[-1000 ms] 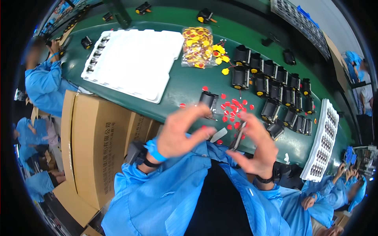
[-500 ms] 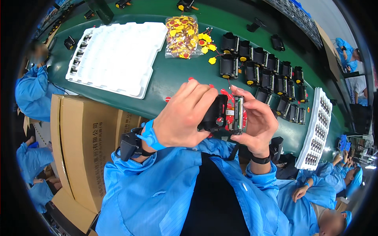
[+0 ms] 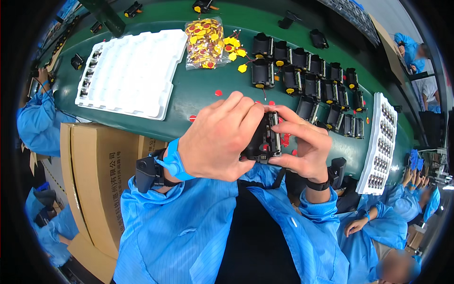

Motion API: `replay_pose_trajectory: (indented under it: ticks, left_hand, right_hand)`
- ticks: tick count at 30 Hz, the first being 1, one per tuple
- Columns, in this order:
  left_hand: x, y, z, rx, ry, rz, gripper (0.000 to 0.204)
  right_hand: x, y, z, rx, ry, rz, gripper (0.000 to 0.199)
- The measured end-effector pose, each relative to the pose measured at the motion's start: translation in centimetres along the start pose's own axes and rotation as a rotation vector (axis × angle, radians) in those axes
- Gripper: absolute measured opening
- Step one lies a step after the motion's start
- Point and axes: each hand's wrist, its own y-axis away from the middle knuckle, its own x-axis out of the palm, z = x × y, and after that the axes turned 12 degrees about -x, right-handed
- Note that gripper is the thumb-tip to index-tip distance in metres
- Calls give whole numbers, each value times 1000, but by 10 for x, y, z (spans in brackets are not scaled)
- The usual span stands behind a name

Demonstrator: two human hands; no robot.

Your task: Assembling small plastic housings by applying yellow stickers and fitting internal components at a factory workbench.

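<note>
Around the pair of hands the green table [image 3: 198,92] is crowded: red discs [image 3: 285,140] lie scattered just beyond the knuckles and partly behind the right hand, and rows of black holders [image 3: 312,86] with yellow discs at their ends fill the space ahead and to the right. A few loose yellow discs [image 3: 242,68] with thin wires lie nearer the middle. A dark post [image 3: 106,19] rises at the far left, and a big cardboard box [image 3: 97,184] stands against the near edge, left of the worker. Co-workers in blue sit on both sides. A clear plastic bag [image 3: 190,66] holds a heap of yellow and red discs; the large white tray [image 3: 137,71] beside it carries a line of small dark parts along its left end, while the narrower white tray [image 3: 371,190] at far right has several groups of small metal parts. The held black case [image 3: 257,147] is in front of the worker's chest, gripped by the left hand [image 3: 222,135], whose back hides much of it; the right hand [image 3: 302,144] pinches the slim bar [image 3: 275,135] at its right side between thumb and fingers. I can't tell whether that bar is fully seated.
</note>
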Motion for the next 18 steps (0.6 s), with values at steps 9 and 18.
replay_pose_trajectory:
  ticks: [9, 18]
  left_hand:
    - [10, 2, 5, -38, 262, 60, 71]
    - [12, 1, -3, 25, 354, -40, 66]
  right_hand:
    - [-16, -1, 3, -127, 129, 112, 49]
    - [-27, -8, 32, -188, 340, 265, 48]
